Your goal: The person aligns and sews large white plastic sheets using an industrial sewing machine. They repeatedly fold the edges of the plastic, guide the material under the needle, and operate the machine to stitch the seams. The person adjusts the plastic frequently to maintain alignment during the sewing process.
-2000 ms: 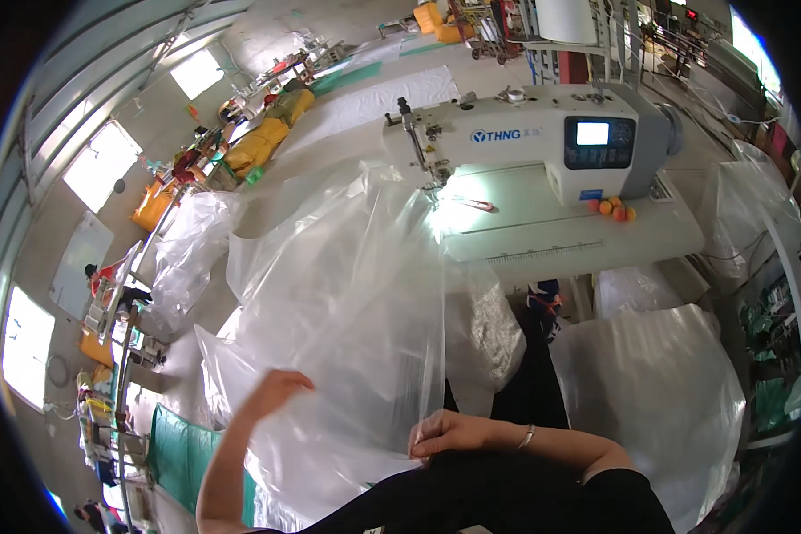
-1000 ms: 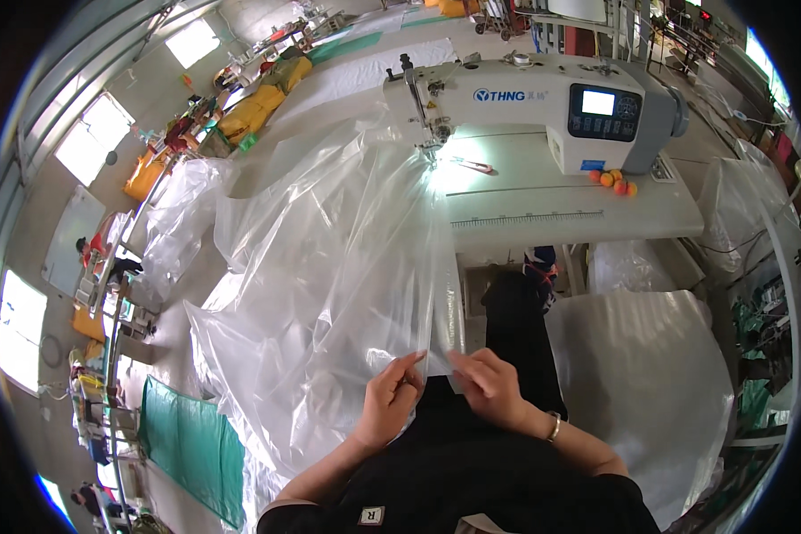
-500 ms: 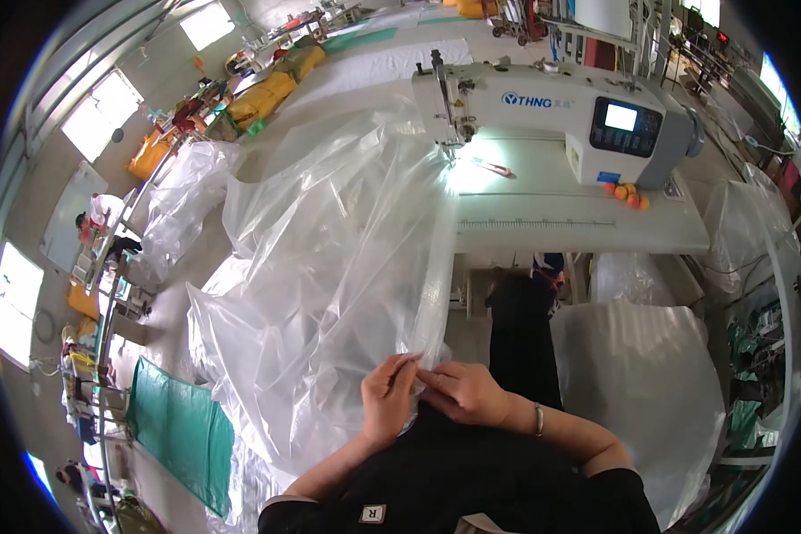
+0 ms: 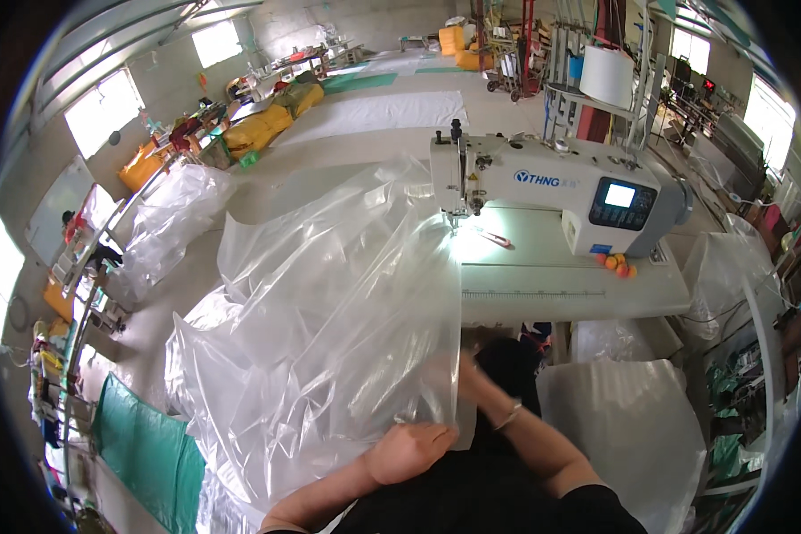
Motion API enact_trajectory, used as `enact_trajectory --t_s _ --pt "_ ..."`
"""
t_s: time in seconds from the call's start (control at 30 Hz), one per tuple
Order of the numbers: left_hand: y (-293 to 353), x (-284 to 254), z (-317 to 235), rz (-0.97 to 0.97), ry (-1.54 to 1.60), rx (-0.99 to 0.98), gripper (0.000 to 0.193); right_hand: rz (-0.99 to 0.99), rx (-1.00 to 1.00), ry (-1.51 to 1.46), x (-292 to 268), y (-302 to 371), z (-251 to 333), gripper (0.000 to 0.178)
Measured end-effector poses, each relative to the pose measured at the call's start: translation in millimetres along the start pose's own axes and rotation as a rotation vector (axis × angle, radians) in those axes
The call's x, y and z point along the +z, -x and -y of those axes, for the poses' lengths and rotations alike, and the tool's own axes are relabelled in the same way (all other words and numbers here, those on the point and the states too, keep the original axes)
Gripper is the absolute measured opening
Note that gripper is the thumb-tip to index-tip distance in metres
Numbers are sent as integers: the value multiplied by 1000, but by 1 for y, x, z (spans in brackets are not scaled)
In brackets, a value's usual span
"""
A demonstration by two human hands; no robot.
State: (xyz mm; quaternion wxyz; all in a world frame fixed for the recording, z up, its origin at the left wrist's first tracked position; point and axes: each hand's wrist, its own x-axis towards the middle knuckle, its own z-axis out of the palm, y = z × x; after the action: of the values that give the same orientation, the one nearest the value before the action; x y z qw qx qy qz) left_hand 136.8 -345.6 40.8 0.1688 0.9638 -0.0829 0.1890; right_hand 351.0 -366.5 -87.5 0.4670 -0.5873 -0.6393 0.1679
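A large clear plastic sheet [image 4: 329, 294] runs from the needle area of a white sewing machine [image 4: 507, 169] down to my lap, creased and spilling over to the left. My left hand [image 4: 411, 452] is closed on the sheet's near corner, close to my body. Farther up along the sheet's right edge is my right hand [image 4: 461, 376], smeared by motion and partly veiled by the plastic, so its fingers cannot be made out. The machine's lamp lights the spot where the sheet meets the presser foot. Small red-handled thread snips [image 4: 497, 238] lie on the machine bed right of the needle.
Orange and yellow small balls [image 4: 616, 264] sit by the machine's base. A thread cone [image 4: 607, 78] stands behind it. More plastic sheeting [image 4: 623, 427] hangs to my right. On the left floor lie a green sheet [image 4: 147, 458] and a heap of clear plastic [image 4: 173, 218].
My right hand has left my left hand and moved up along the sheet's edge. My left hand stays closed on the sheet, which now lies more spread out. The view has tilted up.
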Motion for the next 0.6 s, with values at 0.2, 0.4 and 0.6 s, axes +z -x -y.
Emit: enact_trajectory --t_s 0.2,0.4,0.6 --pt "-3 -10 8 53 58 54 24 -365 398 558 -96 -103 16 22" --pt "1 -21 25 128 80 60 21 -87 431 847 -85 -118 9 14" --pt "4 0 65 92 37 23 26 -88 543 833 -72 -109 32 16"
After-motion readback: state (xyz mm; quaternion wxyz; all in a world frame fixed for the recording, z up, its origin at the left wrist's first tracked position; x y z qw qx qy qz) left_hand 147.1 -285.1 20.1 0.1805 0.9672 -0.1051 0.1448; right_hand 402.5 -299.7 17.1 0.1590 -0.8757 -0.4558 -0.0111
